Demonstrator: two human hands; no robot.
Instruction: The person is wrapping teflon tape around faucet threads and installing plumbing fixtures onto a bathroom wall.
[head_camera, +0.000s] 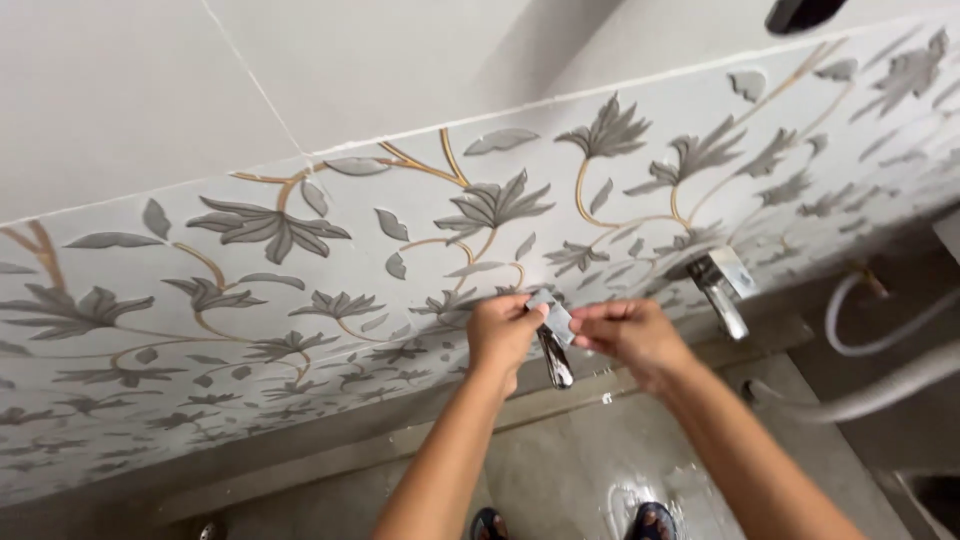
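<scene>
with your left hand (503, 335) and right hand (630, 332) both pinched on the chrome wall tap (553, 340), grip it firmly and keep it square to the floral tile (300, 290).

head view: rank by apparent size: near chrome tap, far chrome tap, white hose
1. white hose, longest by far
2. far chrome tap
3. near chrome tap, partly hidden by the left hand and right hand, so 2 versus 3 is unsure

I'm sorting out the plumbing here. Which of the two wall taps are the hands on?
The left tap, between the left hand and right hand. The right tap stands untouched.
</scene>
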